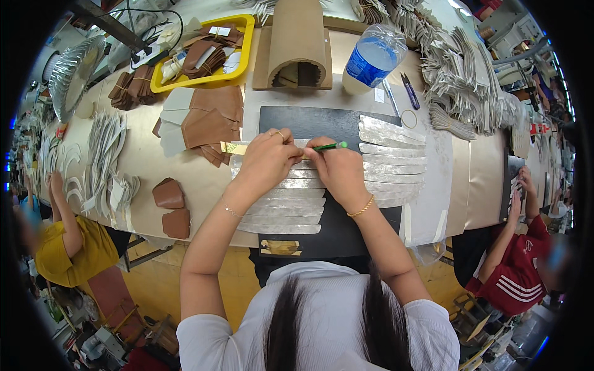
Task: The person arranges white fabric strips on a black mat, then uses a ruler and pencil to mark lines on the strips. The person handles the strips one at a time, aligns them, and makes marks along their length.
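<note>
My two hands meet over a black board [309, 120]. Silvery-grey curved strips [281, 220] lie on it in a left stack, and more pale strips [396, 161] fan out on the right. My left hand [267, 162] has its fingers pressed together at the top of the left stack; what they pinch is hidden. A short yellow strip [232, 148] sticks out beside that hand. My right hand [340, 173] is closed around a slim green pen-like tool [331, 146], held almost level. Its tip is covered by my fingers.
Brown and grey leather pieces [210, 120] lie at left, with two brown pieces [169, 193] nearer me. Behind stand a yellow tray [250, 43], a cardboard arch [297, 37] and a plastic bottle [373, 59]. Dark-handled snips [409, 91] lie farther right. Co-workers sit on both sides.
</note>
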A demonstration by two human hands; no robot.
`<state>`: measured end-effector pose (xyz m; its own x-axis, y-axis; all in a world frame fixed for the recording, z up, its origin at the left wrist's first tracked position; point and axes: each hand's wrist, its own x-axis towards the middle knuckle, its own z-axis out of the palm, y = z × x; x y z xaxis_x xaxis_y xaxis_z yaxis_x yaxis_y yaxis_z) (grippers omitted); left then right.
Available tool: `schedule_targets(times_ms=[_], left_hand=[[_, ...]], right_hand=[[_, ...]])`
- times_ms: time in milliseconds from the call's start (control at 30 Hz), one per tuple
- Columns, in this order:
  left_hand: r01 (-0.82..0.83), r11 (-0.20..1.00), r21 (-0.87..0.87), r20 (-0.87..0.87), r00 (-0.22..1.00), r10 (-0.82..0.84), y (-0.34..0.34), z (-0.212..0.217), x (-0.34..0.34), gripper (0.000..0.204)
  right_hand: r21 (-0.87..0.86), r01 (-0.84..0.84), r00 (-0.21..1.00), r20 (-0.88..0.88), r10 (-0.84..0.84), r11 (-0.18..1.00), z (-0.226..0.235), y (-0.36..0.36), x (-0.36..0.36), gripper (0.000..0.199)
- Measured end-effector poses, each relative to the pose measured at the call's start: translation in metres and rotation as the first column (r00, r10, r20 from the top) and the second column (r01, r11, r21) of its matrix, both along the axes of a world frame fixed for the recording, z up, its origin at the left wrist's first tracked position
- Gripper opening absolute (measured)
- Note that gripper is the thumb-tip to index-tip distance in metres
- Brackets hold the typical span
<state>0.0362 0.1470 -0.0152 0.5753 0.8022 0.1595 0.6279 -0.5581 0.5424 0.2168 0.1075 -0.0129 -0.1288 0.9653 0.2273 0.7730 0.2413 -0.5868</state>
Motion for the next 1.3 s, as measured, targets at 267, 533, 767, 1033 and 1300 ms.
schedule_targets(times_ms=[267,533,767,1033,1300], left_hand=[[-0.011,1.0,0.027,-0.021,1.0,0.012,0.005,-0.005,0.001,0.01],[-0.05,0.998,-0.049,0.047,0.998,0.053,0.003,-0.004,-0.003,0.014],[-0.053,0.994,-0.092,0.079,0.995,0.06,-0.014,0.008,-0.009,0.018],[-0.04,0.998,-0.05,0.058,0.997,0.043,-0.015,-0.001,-0.006,0.016],[-0.024,1.0,-0.008,0.044,0.999,0.025,-0.014,0.001,-0.005,0.015]], right_hand=[[0.043,-0.013,1.0,0.028,0.011,0.999,-0.002,0.006,-0.001,0.017],[-0.149,0.132,0.931,-0.322,-0.174,0.98,0.004,-0.004,0.008,0.022],[-0.205,0.153,0.866,-0.444,-0.231,0.967,0.006,-0.029,0.036,0.026],[-0.23,0.158,0.87,-0.427,-0.245,0.96,0.015,-0.039,0.041,0.028],[-0.281,0.153,0.875,-0.407,-0.262,0.947,0.014,-0.039,0.042,0.027]])
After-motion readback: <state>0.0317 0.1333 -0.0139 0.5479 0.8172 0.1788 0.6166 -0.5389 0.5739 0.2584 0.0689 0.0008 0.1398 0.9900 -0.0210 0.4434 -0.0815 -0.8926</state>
